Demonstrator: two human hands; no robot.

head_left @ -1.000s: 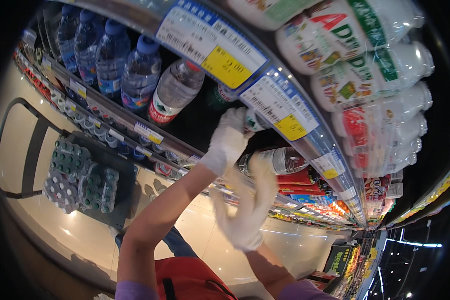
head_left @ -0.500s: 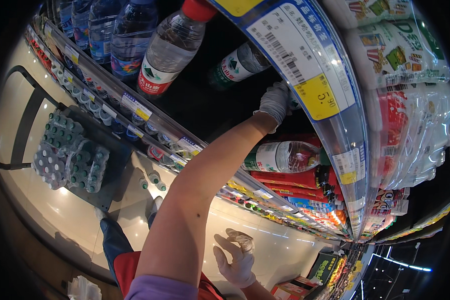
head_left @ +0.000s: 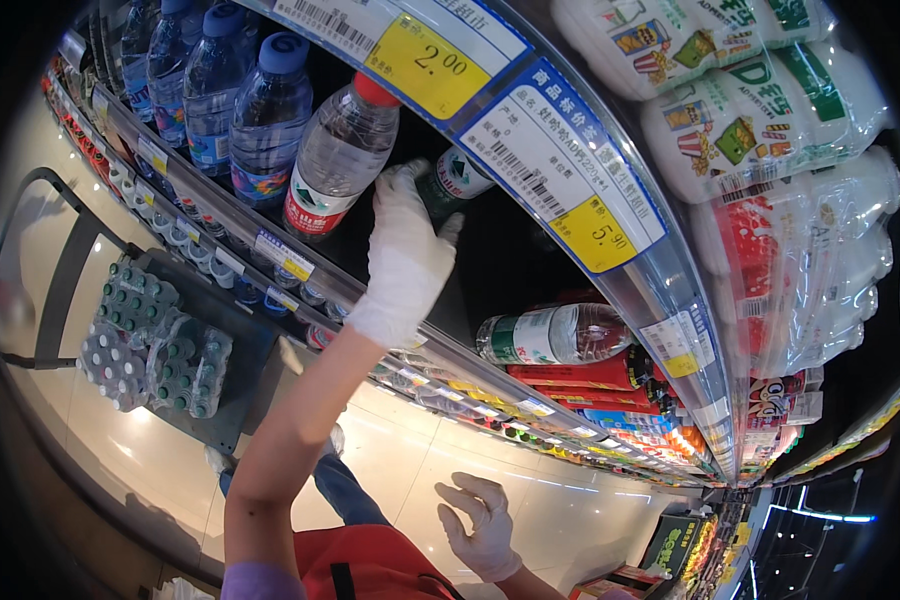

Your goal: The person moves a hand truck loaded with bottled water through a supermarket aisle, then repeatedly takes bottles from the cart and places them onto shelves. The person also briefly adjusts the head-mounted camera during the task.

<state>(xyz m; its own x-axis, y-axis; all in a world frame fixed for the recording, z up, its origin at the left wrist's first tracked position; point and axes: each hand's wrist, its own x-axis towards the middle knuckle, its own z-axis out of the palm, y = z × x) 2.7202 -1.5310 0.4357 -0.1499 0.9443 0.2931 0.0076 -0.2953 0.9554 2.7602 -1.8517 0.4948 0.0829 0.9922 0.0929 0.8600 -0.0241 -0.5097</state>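
Note:
My left hand [head_left: 407, 262], in a white glove, reaches into the shelf. Its fingers and thumb close round the base of a clear bottle with a green label [head_left: 457, 180], whose far end is hidden behind the price strip. Just left of that hand stands a red-capped water bottle [head_left: 342, 160] with a red and white label. Low in the view, my gloved right hand [head_left: 482, 530] hangs over the floor with bent fingers apart, holding nothing. Another green-labelled bottle [head_left: 550, 335] lies on its side to the right of my left hand.
Blue-capped water bottles [head_left: 270, 120] line the shelf at left. A price-tag strip [head_left: 560, 170] crosses in front of the upper shelf. Wrapped white bottle packs [head_left: 740, 130] are stacked at right. A dark flatbed cart [head_left: 205, 400] carries shrink-wrapped bottle packs [head_left: 155, 335] on the floor.
My left hand has moved left along the shelf, from near the price strip to the green-labelled bottle, and grips it. My right hand stays low, fingers still apart. The view has shifted slightly.

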